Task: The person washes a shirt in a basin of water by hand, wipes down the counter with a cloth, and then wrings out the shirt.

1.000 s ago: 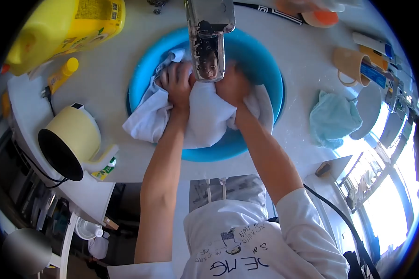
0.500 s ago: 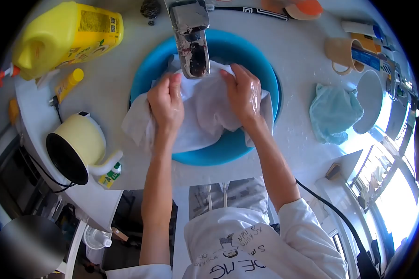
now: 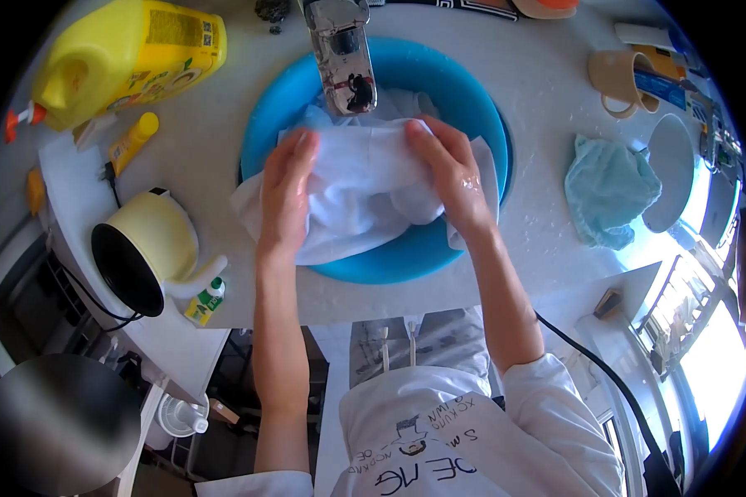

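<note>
A wet white garment (image 3: 360,178) lies bunched in the blue basin (image 3: 406,267), part of it draped over the left rim. My left hand (image 3: 287,195) is closed on the cloth at its left side, thumb on top. On the right, my right hand (image 3: 452,170) pinches the same cloth between thumb and fingers, wet and shiny on its back. Between the two hands the fabric is stretched fairly flat. Directly above it the chrome faucet (image 3: 348,70) reaches over the basin.
Left on the counter are a yellow detergent jug (image 3: 133,58), a yellow tube (image 3: 133,142) and a cream pot (image 3: 153,248). To the right lie a light-blue cloth (image 3: 609,195) and a beige mug (image 3: 620,79). A black cable (image 3: 597,356) hangs at the front right.
Both hands have spread slightly apart and pulled the cloth flatter between them. The whole view has shifted a little, so the counter items sit slightly right.
</note>
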A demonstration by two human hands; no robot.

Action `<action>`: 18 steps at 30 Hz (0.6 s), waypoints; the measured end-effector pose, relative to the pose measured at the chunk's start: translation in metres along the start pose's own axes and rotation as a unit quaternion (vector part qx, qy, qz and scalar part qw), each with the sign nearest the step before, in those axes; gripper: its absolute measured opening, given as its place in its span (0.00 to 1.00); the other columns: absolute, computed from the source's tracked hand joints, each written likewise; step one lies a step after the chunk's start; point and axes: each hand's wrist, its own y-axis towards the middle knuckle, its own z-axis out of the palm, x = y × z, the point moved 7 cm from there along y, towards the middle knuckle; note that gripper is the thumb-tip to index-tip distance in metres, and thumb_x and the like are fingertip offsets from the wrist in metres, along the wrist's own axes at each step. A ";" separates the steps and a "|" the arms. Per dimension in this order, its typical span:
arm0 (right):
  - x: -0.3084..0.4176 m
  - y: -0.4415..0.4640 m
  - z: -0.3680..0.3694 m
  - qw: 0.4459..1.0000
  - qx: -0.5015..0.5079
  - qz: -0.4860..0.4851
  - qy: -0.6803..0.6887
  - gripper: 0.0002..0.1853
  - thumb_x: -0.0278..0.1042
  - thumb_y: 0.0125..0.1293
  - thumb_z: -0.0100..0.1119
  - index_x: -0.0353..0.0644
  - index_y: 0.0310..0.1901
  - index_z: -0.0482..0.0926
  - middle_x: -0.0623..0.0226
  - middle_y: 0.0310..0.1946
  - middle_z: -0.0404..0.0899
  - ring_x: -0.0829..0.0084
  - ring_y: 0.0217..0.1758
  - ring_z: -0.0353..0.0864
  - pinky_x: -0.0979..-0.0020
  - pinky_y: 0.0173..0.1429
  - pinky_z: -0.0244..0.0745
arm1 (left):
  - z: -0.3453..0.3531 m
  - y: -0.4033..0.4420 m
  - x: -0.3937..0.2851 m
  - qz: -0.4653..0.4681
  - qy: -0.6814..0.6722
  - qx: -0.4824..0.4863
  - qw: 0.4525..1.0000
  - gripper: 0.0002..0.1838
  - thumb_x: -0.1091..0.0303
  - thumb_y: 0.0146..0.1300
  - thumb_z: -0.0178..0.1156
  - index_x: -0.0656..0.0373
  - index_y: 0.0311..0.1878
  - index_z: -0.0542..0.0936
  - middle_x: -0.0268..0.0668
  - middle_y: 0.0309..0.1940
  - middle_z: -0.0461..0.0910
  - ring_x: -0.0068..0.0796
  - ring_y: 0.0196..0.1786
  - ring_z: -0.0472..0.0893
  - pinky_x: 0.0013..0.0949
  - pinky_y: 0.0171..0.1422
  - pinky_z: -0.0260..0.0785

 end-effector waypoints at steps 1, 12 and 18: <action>-0.003 0.001 -0.001 0.999 -0.038 -0.007 -0.006 0.25 0.56 0.67 0.52 0.36 0.41 0.80 0.62 0.29 0.79 0.69 0.31 0.75 0.69 0.40 0.71 | 0.006 0.005 0.008 0.005 0.081 0.046 0.996 0.16 0.56 0.68 0.57 0.59 0.31 0.75 0.24 0.25 0.69 0.13 0.29 0.65 0.23 0.34 0.58; -0.044 0.032 0.014 0.922 -0.132 -0.083 -0.355 0.16 0.46 0.65 0.54 0.40 0.31 0.78 0.48 0.21 0.78 0.46 0.26 0.79 0.52 0.32 0.73 | 0.028 0.037 0.060 0.273 0.481 -0.050 0.832 0.17 0.57 0.66 0.54 0.64 0.31 0.75 0.53 0.23 0.78 0.55 0.27 0.78 0.48 0.31 0.66; -0.029 -0.007 0.037 0.964 -0.079 -0.112 -0.227 0.16 0.39 0.66 0.52 0.37 0.24 0.75 0.43 0.19 0.71 0.43 0.24 0.73 0.53 0.27 0.67 | 0.034 0.012 0.076 0.046 0.150 0.021 0.987 0.24 0.56 0.71 0.46 0.68 0.27 0.74 0.48 0.18 0.75 0.43 0.22 0.74 0.42 0.28 0.61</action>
